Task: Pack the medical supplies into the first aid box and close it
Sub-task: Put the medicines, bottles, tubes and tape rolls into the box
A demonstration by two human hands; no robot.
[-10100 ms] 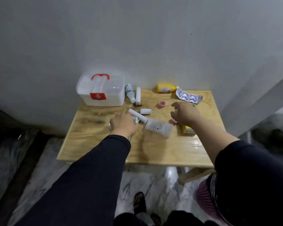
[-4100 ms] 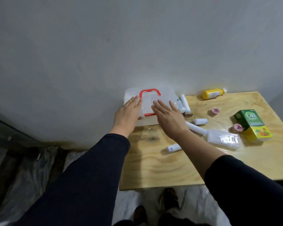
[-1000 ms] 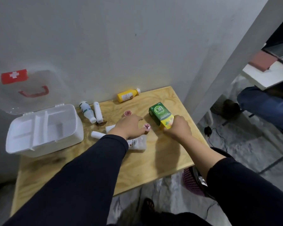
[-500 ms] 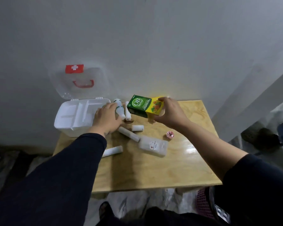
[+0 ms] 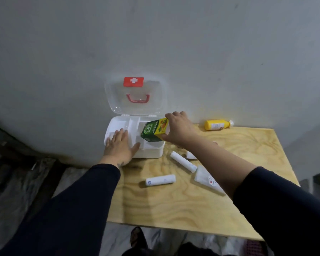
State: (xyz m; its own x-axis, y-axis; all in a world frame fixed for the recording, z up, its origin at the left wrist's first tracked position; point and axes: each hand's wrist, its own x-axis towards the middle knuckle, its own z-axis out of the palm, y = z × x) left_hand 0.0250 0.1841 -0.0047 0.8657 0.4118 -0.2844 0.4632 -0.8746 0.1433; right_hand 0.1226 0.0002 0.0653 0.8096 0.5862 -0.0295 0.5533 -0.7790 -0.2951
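Observation:
The white first aid box (image 5: 151,152) stands open at the table's back left, its clear lid (image 5: 135,97) with the red cross leaning on the wall. My right hand (image 5: 179,130) grips a green and yellow carton (image 5: 153,131) tilted over the box's right compartment. Fingers straight, my left hand (image 5: 119,146) rests flat on the box's front left rim. On the wood lie two white tubes (image 5: 161,180) (image 5: 183,161), a clear white bottle (image 5: 207,179) partly behind my right arm, and a yellow bottle (image 5: 217,125) by the wall.
The wooden table (image 5: 211,200) stands against a grey wall, with its left edge just left of the box and its front edge near me. A small white item (image 5: 190,155) shows beside my right forearm. Dark floor lies to the left.
My right hand has carried the carton leftward from above the table to over the open box. My left hand has moved from the bottles beside the box onto its front rim.

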